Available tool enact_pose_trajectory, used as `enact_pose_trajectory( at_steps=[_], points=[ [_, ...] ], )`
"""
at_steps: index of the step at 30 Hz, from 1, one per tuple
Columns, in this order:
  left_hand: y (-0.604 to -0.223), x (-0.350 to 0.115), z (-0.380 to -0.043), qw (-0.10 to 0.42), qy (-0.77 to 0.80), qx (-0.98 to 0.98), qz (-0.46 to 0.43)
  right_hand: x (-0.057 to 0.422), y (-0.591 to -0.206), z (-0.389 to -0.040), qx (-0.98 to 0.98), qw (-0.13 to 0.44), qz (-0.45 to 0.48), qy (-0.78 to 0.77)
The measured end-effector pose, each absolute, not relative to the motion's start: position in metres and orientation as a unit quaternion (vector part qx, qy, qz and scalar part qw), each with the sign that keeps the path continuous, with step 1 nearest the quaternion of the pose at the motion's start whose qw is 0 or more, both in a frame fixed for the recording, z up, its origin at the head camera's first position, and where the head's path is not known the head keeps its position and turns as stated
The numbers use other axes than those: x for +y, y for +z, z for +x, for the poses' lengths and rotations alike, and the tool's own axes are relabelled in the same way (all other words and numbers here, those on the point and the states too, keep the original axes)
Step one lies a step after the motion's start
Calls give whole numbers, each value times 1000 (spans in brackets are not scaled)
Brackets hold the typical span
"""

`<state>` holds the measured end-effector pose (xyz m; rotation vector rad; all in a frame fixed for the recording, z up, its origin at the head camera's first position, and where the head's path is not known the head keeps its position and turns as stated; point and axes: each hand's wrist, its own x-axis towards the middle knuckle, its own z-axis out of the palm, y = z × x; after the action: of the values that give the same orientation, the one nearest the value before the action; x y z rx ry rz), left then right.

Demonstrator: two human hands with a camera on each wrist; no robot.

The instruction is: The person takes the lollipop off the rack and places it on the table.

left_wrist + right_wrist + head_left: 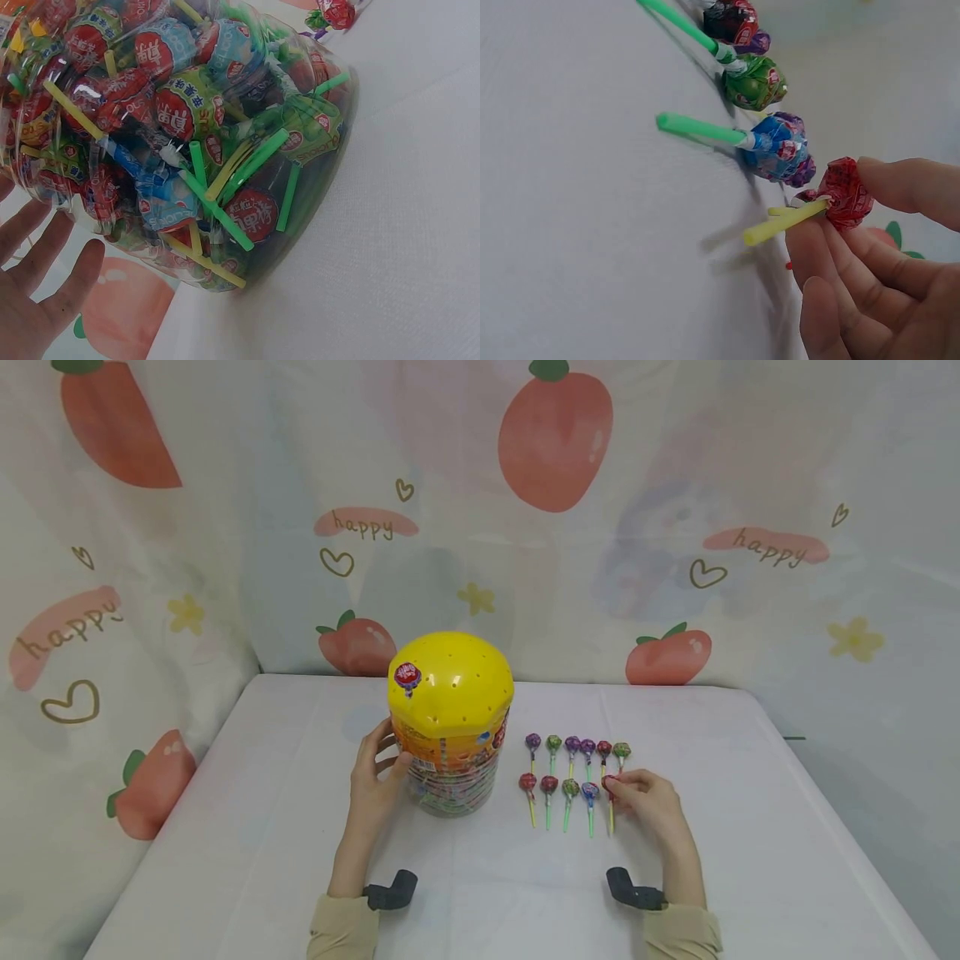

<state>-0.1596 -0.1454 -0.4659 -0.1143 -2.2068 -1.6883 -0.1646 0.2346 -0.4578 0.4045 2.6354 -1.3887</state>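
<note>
A clear plastic jar [453, 781] with a bulging yellow lid [457, 681] stands on the table, full of wrapped lollipops [176, 112]. My left hand [378, 781] rests against its left side, fingers spread in the left wrist view. To the right, lollipops lie in two rows: a back row including a green-wrapped one [622, 749], and a front row including a blue-wrapped one [591, 792]. At the front row's right end, my right hand [651, 802] pinches a red-wrapped lollipop [846, 193] by its head, its yellow stick pointing toward me in the head view.
A white cloth covers the table [750, 827]. Behind and beside it hangs a curtain [450, 435] printed with strawberries, hearts and flowers. Black wrist camera mounts [392, 891] jut inward from both wrists.
</note>
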Motion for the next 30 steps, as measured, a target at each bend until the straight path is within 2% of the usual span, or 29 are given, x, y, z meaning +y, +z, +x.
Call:
enact_pose_trajectory(
  at_steps=[8,30],
  points=[
    [-465,-145,-158,181,-601,-777,-41,235,-469,-166,877,72,141,-453],
    [-466,-145,-160,181,-599,-779,-44,235,-470,-166,897,66,143,-414]
  ],
)
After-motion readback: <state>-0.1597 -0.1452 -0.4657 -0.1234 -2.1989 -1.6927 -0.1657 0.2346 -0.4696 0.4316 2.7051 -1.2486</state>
